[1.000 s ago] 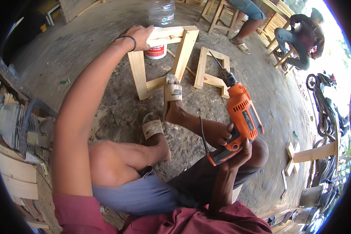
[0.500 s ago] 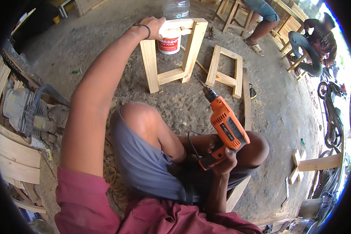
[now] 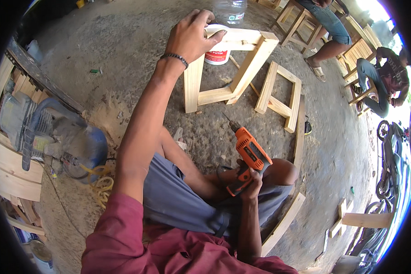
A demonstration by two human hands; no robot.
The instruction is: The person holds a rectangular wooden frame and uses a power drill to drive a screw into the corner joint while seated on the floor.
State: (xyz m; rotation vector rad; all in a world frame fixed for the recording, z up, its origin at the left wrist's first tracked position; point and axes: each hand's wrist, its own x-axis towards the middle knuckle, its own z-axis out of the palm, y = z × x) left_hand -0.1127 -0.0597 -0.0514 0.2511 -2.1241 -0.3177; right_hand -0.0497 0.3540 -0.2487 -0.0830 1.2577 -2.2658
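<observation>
My left hand [image 3: 191, 37] is at the upper left corner of an upright pale wooden frame [image 3: 246, 73]. Its thumb lies against the top rail, with the fingers curled beyond; the exact contact of the fingertips is hidden. An orange and black power drill [image 3: 252, 150] sits in my right hand [image 3: 251, 181], closed round its handle beside my right knee. The drill's thin bit points up and away, toward the frame's foot. Behind the frame stand a white and red bucket [image 3: 218, 56], partly covered, and a clear plastic bottle [image 3: 230, 13].
A second wooden frame [image 3: 295, 102] lies right of the first, by a long plank [image 3: 299, 137]. A dusty blue compressor [image 3: 92, 145] with a yellow hose [image 3: 101, 182] stands left. Two people sit on stools at the far right. A wooden cross piece [image 3: 340, 219] lies at right.
The view has swung, bringing more of the compressor into sight. My left hand's thumb and fingers are spread wider at the frame's corner. The drill remains in my right hand.
</observation>
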